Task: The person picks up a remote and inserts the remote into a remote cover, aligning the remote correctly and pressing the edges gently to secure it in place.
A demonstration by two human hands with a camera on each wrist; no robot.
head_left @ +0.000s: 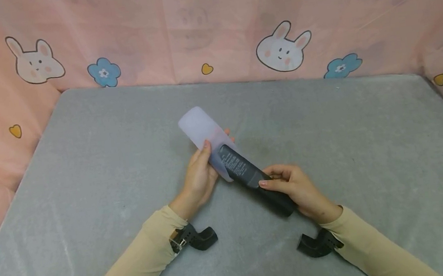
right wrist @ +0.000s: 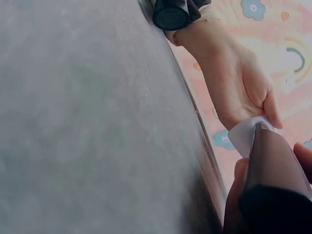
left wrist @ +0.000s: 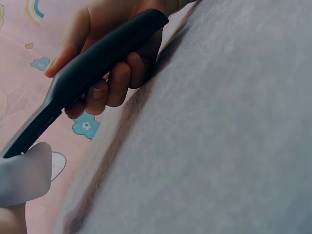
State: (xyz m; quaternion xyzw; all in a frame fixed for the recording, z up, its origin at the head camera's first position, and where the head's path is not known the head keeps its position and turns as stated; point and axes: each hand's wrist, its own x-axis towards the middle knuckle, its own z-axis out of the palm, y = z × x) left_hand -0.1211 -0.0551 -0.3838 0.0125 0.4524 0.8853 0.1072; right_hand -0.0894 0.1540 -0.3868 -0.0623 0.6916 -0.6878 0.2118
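Note:
A black remote control (head_left: 257, 180) is held above the grey table (head_left: 86, 171), its far end tucked inside a translucent white silicone sleeve (head_left: 202, 129). My left hand (head_left: 202, 172) grips the sleeve near its open end, thumb on top. My right hand (head_left: 295, 189) holds the remote's near end, fingers curled round it. In the left wrist view the remote (left wrist: 92, 66) runs from the right hand (left wrist: 109, 73) down into the sleeve (left wrist: 24, 178). In the right wrist view the remote (right wrist: 273, 165) meets the sleeve (right wrist: 243, 134) pinched by the left hand (right wrist: 239, 92).
A pink cloth with rabbits (head_left: 281, 51), blue flowers and hearts hangs round the table on three sides. Black wrist cameras (head_left: 200, 238) sit on both beige sleeves. Bare grey surface lies all round the hands.

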